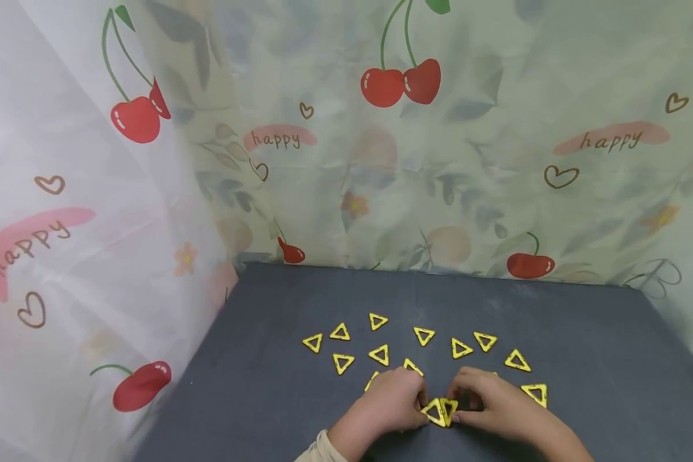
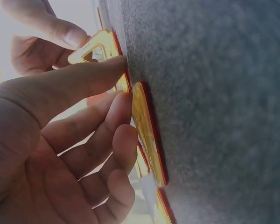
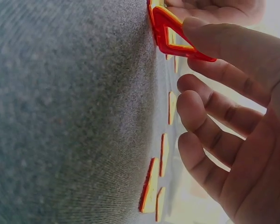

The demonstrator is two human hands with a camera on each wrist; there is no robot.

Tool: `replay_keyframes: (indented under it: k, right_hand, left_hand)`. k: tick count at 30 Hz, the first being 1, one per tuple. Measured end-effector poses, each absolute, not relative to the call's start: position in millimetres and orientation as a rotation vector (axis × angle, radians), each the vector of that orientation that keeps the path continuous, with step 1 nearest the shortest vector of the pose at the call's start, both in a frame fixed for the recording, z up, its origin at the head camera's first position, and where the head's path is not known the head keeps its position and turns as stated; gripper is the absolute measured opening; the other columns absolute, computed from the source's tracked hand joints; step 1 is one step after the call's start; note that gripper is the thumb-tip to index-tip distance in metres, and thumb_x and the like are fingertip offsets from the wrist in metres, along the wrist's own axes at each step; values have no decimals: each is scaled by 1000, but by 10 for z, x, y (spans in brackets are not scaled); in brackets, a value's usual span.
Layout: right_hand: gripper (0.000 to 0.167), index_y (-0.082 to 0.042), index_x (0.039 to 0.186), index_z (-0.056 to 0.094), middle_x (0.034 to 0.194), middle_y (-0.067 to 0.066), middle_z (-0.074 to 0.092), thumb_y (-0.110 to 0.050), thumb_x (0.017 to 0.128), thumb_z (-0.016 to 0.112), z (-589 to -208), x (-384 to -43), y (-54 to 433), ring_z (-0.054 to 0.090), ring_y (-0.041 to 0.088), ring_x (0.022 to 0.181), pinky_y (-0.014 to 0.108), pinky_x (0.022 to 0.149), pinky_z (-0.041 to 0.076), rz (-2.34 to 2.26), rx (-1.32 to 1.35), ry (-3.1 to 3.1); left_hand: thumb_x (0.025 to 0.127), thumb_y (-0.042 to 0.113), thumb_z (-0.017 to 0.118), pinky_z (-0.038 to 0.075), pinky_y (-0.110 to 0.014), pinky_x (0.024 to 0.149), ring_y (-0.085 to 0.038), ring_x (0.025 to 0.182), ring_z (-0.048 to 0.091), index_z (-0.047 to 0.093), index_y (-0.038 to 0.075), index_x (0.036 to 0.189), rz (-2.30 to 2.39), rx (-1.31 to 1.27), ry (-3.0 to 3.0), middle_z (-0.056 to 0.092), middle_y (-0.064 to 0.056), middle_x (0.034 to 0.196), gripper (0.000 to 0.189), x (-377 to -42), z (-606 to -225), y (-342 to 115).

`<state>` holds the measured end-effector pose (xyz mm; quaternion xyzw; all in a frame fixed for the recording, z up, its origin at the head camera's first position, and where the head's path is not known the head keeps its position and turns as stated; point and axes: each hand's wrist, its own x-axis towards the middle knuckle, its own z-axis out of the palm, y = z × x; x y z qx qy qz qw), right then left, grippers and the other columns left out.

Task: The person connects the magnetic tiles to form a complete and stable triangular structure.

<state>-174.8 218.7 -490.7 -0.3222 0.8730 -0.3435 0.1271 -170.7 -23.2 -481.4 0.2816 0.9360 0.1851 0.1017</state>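
Note:
Low over the near part of the table, my left hand (image 1: 394, 399) holds a yellow triangular tile (image 1: 430, 405) by its left corner between thumb and index finger. That tile lies nearly flat on the table. My right hand (image 1: 499, 403) pinches a second triangular tile (image 1: 453, 409) with thumb and index finger, tilted up from the table. The two tiles meet along one edge. In the right wrist view, the underside of the tilted tile (image 3: 162, 29) shows red. The other fingers of both hands are loosely bent.
Several more yellow triangular tiles lie scattered beyond the hands, one (image 1: 377, 321) at the far left-centre and one (image 1: 536, 393) beside the right hand. A dark grey cloth (image 1: 254, 385) covers the table. Cherry-printed curtains (image 1: 346, 160) stand behind and at the left.

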Motion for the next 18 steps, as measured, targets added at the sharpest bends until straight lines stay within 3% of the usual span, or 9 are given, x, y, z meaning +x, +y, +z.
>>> replay_keyframes:
  k: [8, 18]
  right_hand:
    - [18, -26, 105, 72, 100, -12, 64, -36, 93, 83, -4892, -1755, 2186, 55, -2, 75, 25, 65, 50, -1002, -904, 2520]
    - [19, -26, 106, 72, 99, -12, 65, -37, 94, 82, -4891, -1755, 2200, 57, -1, 76, 25, 66, 51, -1016, -909, 2519]
  left_hand:
    - [80, 29, 94, 42, -19, 55, 3, 58, 52, 78, 24, 85, 625, 881, 2695, 57, 19, 67, 17, -1765, -4832, -309]
    - [82, 24, 93, 48, -23, 63, -2, 65, 55, 77, 15, 93, 770, 788, 2576, 68, 6, 81, 21, -1878, -4729, -586]
